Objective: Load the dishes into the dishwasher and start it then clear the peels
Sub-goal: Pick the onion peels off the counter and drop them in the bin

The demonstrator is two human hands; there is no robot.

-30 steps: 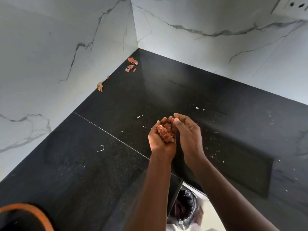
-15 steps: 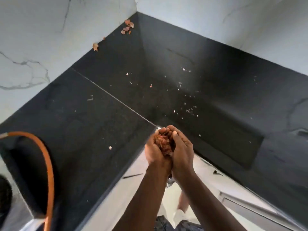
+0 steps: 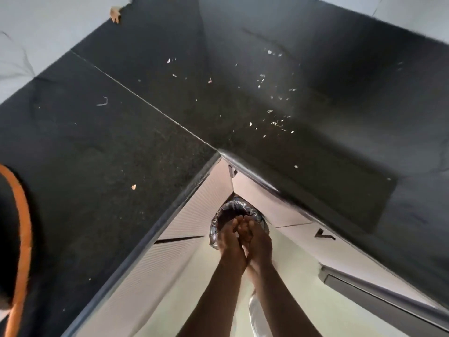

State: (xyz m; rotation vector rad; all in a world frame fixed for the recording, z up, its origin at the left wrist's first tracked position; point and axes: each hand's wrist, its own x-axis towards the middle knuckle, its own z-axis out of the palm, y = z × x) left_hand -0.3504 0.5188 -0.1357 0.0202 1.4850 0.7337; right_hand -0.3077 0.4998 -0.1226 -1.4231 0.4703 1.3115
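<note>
My left hand (image 3: pixel 228 239) and my right hand (image 3: pixel 258 240) are cupped together, palms facing, just above the bin (image 3: pixel 215 223), which is lined with a black bag and stands on the floor under the counter's inner corner. The onion peels they enclose are almost wholly hidden between the fingers. One loose peel (image 3: pixel 115 14) lies on the black counter (image 3: pixel 109 154) at the far left against the wall. Small pale scraps (image 3: pixel 275 122) are scattered over the counter's middle.
Pale ribbed cabinet fronts (image 3: pixel 189 215) run below both counter edges and meet at the bin. An orange hose (image 3: pixel 23 215) curves along the left edge. A grey panel (image 3: pixel 379 300) sits low on the right. Marble wall rises behind the counter.
Both hands, still cupped round the peels, have come off the counter edge and dropped down over the bin. My view has tilted further downward.
</note>
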